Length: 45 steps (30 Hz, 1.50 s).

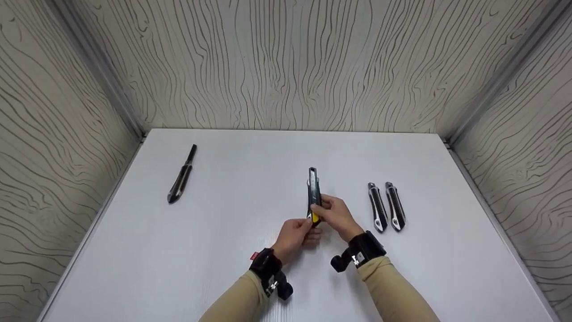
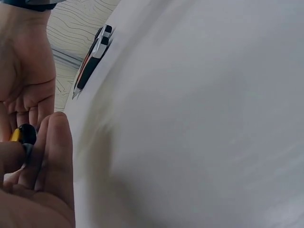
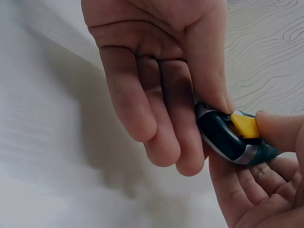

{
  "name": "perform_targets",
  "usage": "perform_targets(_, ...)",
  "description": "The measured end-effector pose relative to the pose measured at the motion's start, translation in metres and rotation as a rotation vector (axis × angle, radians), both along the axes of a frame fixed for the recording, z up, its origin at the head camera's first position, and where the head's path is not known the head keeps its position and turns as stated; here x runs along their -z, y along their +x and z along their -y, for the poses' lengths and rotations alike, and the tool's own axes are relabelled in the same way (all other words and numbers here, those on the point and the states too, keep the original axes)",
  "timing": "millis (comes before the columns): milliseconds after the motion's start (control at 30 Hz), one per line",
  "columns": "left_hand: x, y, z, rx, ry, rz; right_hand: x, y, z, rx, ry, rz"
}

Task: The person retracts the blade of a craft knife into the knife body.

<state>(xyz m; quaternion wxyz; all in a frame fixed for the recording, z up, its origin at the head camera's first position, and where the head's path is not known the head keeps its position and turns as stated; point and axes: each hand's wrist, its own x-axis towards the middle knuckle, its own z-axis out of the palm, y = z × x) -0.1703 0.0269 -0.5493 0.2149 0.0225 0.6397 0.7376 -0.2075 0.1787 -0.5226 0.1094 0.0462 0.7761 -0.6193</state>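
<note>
Both hands hold one utility knife [image 1: 314,194] over the middle of the white table. It has a dark body, a silvery strip along its narrow upper part and a yellow piece [image 3: 244,125] near its lower end. My left hand [image 1: 293,237] pinches that lower end between thumb and fingers. Higher up, my right hand [image 1: 336,215] grips the body, its thumb beside the yellow piece. In the right wrist view the rounded dark butt [image 3: 221,135] shows between the two hands. Fingers cover most of the knife in the left wrist view, leaving its dark end [image 2: 28,134] visible.
Two similar knives [image 1: 377,208] [image 1: 396,208] lie side by side to the right of my right hand. Another knife [image 1: 180,180], with a long black tip, lies at the far left. Wood-patterned panels [image 1: 286,67] rise behind and beside the white table [image 1: 241,174].
</note>
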Motion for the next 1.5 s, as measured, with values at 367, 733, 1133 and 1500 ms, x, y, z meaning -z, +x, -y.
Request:
perform_targets(367, -0.005, -0.003, -0.016, 0.072, -0.075, -0.005, -0.003, 0.004, -0.023, -0.002, -0.001, 0.031)
perform_targets(733, -0.009, -0.002, -0.029, 0.105, -0.127, 0.001, -0.001, 0.006, -0.044, 0.04, 0.034, 0.047)
perform_targets(1133, -0.008, -0.001, -0.026, 0.104, -0.125, 0.036, 0.002, 0.007, -0.069, 0.076, 0.425, 0.035)
perform_targets(1500, -0.008, 0.0, -0.027, 0.085, -0.102, -0.008, 0.001, 0.011, -0.08, 0.134, 0.705, 0.0)
